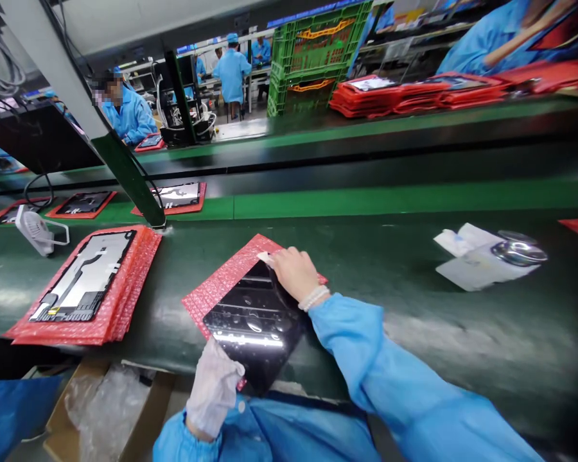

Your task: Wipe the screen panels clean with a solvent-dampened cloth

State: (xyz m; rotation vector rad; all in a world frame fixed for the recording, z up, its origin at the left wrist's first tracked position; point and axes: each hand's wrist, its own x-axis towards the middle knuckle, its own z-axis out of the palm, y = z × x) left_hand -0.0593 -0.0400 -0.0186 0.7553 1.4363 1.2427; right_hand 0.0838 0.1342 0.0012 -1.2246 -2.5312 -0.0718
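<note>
A glossy black tablet screen panel (255, 314) lies tilted over a red bubble-wrap sheet (221, 279) on the green bench in front of me. My left hand (215, 385), in a white glove, grips the panel's near left edge, with the thumb over the glass. My right hand (295, 273), bare, has its fingers closed at the panel's far corner. Under those fingertips shows a small piece of white wipe (264, 258). To the left, a tablet panel with its silver back up (89, 273) rests on a stack of red bubble-wrap bags (135, 282).
Right on the bench are white papers (476, 260) with a shiny metal-looking object (519, 249). A small white fan (36, 231) stands left by a slanted post (125, 170). Behind are stacked red bags (376, 96), green crates (313, 61) and co-workers in blue. A cardboard box (149, 410) sits below.
</note>
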